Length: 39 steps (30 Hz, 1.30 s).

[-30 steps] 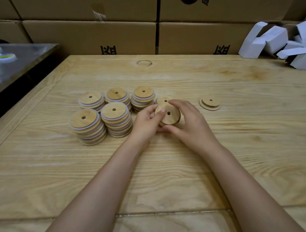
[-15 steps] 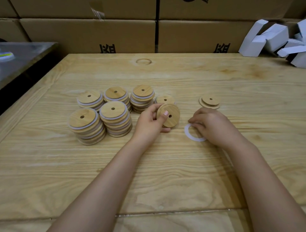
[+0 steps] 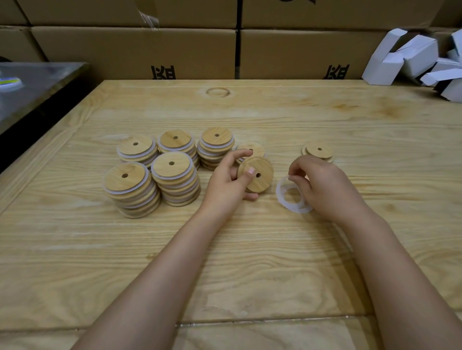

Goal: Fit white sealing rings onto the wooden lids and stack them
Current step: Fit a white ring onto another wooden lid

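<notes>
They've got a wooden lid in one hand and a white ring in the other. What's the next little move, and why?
Probably bring the thin white sealing ring, pinched in the right hand, leftward over the round wooden lid that the left hand holds tilted. The two are apart, and that lid shows no white band at its edge, unlike the stacked lids.

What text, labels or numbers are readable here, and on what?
Nothing reads whole.
On the left cardboard box: a black printed mark, cut off by the table edge, unreadable.
On the right cardboard box: a matching mark, also cut off.
On the top box: cropped black print, unreadable.
On the wooden lids, white ring, white cartons: none visible.
</notes>
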Motion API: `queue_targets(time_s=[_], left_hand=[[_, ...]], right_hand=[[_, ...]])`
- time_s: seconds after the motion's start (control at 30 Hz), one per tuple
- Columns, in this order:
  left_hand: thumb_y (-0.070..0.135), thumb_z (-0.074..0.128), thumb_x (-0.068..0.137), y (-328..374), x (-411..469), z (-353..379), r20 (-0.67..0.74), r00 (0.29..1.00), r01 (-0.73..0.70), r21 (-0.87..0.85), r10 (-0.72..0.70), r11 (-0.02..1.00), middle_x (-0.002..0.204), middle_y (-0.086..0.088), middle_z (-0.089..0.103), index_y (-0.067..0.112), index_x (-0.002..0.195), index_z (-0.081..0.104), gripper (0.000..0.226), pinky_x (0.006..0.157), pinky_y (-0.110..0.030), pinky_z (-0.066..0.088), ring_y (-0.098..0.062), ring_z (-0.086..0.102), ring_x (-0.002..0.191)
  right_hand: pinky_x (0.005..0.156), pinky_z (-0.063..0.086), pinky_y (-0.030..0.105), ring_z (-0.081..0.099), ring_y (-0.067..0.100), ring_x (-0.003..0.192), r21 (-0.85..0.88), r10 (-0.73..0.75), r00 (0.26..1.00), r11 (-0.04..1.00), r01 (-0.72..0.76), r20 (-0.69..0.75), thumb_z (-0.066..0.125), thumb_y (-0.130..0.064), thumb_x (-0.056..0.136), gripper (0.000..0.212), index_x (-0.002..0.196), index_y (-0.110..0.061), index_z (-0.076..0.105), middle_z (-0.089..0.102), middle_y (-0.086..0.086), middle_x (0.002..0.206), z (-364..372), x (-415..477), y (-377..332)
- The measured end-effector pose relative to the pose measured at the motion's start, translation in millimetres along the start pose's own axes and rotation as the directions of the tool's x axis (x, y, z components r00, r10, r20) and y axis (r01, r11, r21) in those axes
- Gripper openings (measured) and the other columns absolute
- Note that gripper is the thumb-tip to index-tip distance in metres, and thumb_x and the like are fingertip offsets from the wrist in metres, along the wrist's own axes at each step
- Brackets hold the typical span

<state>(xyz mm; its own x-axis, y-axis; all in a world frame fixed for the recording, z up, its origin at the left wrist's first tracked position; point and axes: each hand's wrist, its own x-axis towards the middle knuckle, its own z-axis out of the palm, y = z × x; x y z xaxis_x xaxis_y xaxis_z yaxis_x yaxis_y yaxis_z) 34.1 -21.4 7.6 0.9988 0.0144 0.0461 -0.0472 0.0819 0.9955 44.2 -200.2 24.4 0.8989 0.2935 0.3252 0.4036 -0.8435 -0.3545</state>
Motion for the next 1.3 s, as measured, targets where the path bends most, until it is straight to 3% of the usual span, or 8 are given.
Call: queue_targets(time_s=[0.07,0.23,0.43,0.6,0.7,0.8,0.9,1.3], left_hand=[[0.002,0.051,0.093,2.3,-2.2,0.1,0.001,1.000,-0.019,-0.007,0.019,1.000,0.102,-0.034,0.060,0.023,0.107,0.054,0.026,0.063,-0.034,0.059,-0.028,0.061,0.092],[-0.004,0.050,0.092,4.8,-4.6,-1.3,0.045,0.997,-0.056,-0.019,0.057,0.998,0.093,-0.022,0.062,0.021,0.104,0.056,0.028,0.068,-0.041,0.057,-0.025,0.061,0.086],[-0.001,0.051,0.092,3.7,-6.3,-1.9,0.059,0.993,-0.098,0.003,0.098,0.995,0.084,-0.003,0.066,0.021,0.101,0.060,0.025,0.066,-0.036,0.058,-0.011,0.064,0.076],[0.011,0.050,0.095,1.8,-8.4,0.7,0.074,0.986,-0.155,0.033,0.152,0.987,0.097,0.000,0.066,0.020,0.100,0.062,0.016,0.065,-0.035,0.057,-0.010,0.064,0.084],[0.014,0.056,0.093,-1.5,-8.5,1.5,0.064,0.977,-0.211,0.089,0.206,0.973,0.098,-0.005,0.067,0.022,0.098,0.062,0.012,0.070,-0.042,0.057,-0.023,0.065,0.090],[0.014,0.060,0.090,-4.9,-6.8,0.8,0.026,0.970,-0.243,0.158,0.242,0.957,0.083,0.008,0.064,0.030,0.087,0.056,0.017,0.073,-0.049,0.053,-0.016,0.063,0.083],[0.014,0.063,0.088,-8.6,-4.9,1.7,-0.013,0.973,-0.222,0.184,0.228,0.957,0.082,0.005,0.064,0.029,0.080,0.054,0.019,0.076,-0.057,0.052,-0.025,0.066,0.085],[0.007,0.054,0.092,-11.7,-3.5,2.2,-0.084,0.983,-0.155,0.113,0.165,0.981,0.074,-0.002,0.063,0.019,0.076,0.049,0.021,0.059,-0.038,0.059,-0.022,0.067,0.076]], right_hand=[[0.075,0.045,0.034,0.055,0.018,0.084,0.065,-0.006,1.000,0.998,0.007,-0.011,0.056,-0.008,0.090,0.003,0.089,-0.010,0.059,0.059,-0.003,0.087,0.7,0.5,-1.3],[0.075,0.040,0.010,0.054,0.002,0.084,0.334,-0.013,0.998,0.942,0.031,-0.055,0.061,-0.008,0.088,0.009,0.085,-0.016,0.060,0.061,-0.009,0.084,2.1,-1.1,-7.1],[0.081,0.046,0.021,0.057,0.006,0.093,0.503,0.048,0.988,0.863,0.033,-0.146,0.066,-0.011,0.084,0.010,0.082,-0.020,0.062,0.059,-0.011,0.092,11.3,1.2,-16.0],[0.075,0.048,0.015,0.062,0.002,0.093,0.656,0.155,0.979,0.754,-0.030,-0.134,0.067,-0.010,0.084,0.020,0.078,-0.027,0.060,0.065,-0.013,0.094,15.3,2.3,-20.2],[0.074,0.054,0.026,0.065,0.006,0.084,0.667,0.182,0.975,0.743,-0.054,-0.125,0.067,-0.012,0.084,0.019,0.076,-0.029,0.061,0.067,-0.012,0.084,17.5,2.3,-21.5],[0.074,0.054,0.034,0.065,0.008,0.083,0.652,0.186,0.975,0.755,-0.062,-0.123,0.068,-0.014,0.083,0.020,0.075,-0.030,0.060,0.067,-0.012,0.082,17.2,2.8,-21.8],[0.077,0.053,0.038,0.065,0.011,0.084,0.648,0.197,0.974,0.758,-0.079,-0.112,0.068,-0.013,0.083,0.019,0.076,-0.029,0.061,0.068,-0.009,0.084,16.2,3.5,-20.9],[0.070,0.048,0.013,0.062,-0.001,0.071,0.680,0.260,0.962,0.721,-0.132,-0.089,0.067,-0.009,0.084,0.020,0.072,-0.025,0.064,0.067,-0.012,0.075,15.3,4.1,-24.0]])
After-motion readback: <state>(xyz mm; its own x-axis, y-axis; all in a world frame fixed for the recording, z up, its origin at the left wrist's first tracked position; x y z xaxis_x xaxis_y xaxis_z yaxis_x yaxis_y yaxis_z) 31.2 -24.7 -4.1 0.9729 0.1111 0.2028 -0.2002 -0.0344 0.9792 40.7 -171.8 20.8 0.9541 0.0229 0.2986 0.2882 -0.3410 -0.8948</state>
